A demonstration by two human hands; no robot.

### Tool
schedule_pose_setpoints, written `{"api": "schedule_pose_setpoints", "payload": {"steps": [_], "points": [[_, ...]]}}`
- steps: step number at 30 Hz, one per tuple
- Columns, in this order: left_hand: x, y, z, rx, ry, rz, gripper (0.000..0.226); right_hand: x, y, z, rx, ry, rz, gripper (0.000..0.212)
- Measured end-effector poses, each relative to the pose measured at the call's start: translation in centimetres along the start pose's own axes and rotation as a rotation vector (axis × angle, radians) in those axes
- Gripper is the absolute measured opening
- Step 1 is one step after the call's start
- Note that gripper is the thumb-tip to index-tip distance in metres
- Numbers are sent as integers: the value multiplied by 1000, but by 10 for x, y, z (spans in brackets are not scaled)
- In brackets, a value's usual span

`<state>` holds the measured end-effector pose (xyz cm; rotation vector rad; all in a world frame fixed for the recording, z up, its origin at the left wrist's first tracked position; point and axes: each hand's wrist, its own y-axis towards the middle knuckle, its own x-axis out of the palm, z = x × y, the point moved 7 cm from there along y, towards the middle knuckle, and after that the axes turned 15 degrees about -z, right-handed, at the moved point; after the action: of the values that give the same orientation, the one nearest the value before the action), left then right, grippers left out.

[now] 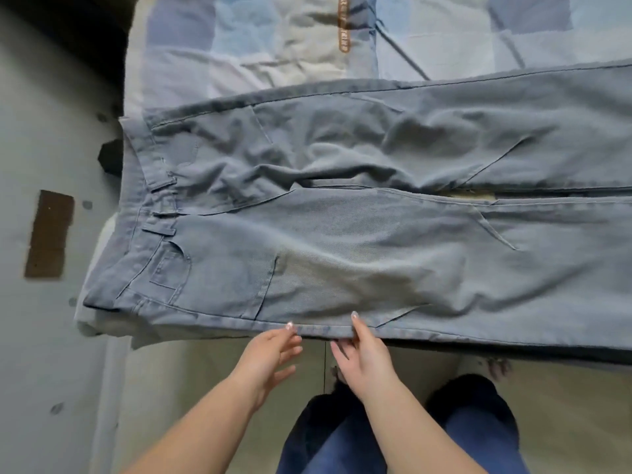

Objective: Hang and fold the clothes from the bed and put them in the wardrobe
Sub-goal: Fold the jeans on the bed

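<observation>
A pair of light blue jeans (342, 234) lies spread flat across the bed, waistband at the left, both legs running off the right edge of the view. My left hand (270, 357) is at the near seam of the jeans, fingers relaxed, one fingertip touching the hem edge. My right hand (362, 354) is beside it, thumb on top of the near seam and fingers below the edge of the cloth. Whether it grips the cloth is unclear.
The bed has a blue and grey patchwork cover (273, 46) behind the jeans. The tiled floor (51, 336) lies to the left and below, with a brown patch (49, 234). My legs in dark trousers (393, 439) stand at the bed's near edge.
</observation>
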<state>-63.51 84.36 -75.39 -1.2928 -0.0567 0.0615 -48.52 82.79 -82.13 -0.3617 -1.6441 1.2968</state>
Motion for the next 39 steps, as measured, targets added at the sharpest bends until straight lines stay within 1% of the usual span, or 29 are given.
{"api": "schedule_pose_setpoints", "payload": {"steps": [2,3,6,8,10,12,13,14,18,20,22,25,29,32,35,39], "points": [[-19,4,-8,-9,-73,48,31,9,-2,9,-27,-65,11,12],[-26,6,-11,10,-130,61,32,11,-8,13,-43,-95,26,10],[-46,10,-7,156,-425,108,27,10,-28,17,-104,-161,59,10],[-60,9,2,239,-603,153,30,10,-43,11,-136,-213,51,11],[-80,3,14,264,-664,228,27,19,-54,0,-168,-292,32,11],[-94,-6,29,284,-692,267,10,33,-65,-14,-202,-359,10,13],[-98,-11,36,293,-694,273,5,41,-70,-21,-212,-390,-6,14],[-102,-15,42,304,-686,282,4,48,-74,-27,-217,-421,-18,16],[-115,-31,60,341,-560,373,4,66,-84,-47,-234,-520,-14,19],[-119,-43,76,377,-447,441,19,76,-87,-60,-259,-557,-14,22],[-122,-59,102,441,-259,532,33,89,-89,-76,-296,-603,-27,23],[-120,-81,158,586,106,620,41,119,-89,-109,-378,-699,-58,25],[-113,-89,242,734,389,647,43,169,-75,-164,-507,-875,-49,27],[-108,-72,307,810,514,657,46,212,-48,-208,-601,-917,-18,30],[-109,-39,360,812,586,630,44,253,-10,-246,-660,-944,20,29],[-111,14,407,768,610,578,39,290,48,-278,-654,-951,62,30]]}}
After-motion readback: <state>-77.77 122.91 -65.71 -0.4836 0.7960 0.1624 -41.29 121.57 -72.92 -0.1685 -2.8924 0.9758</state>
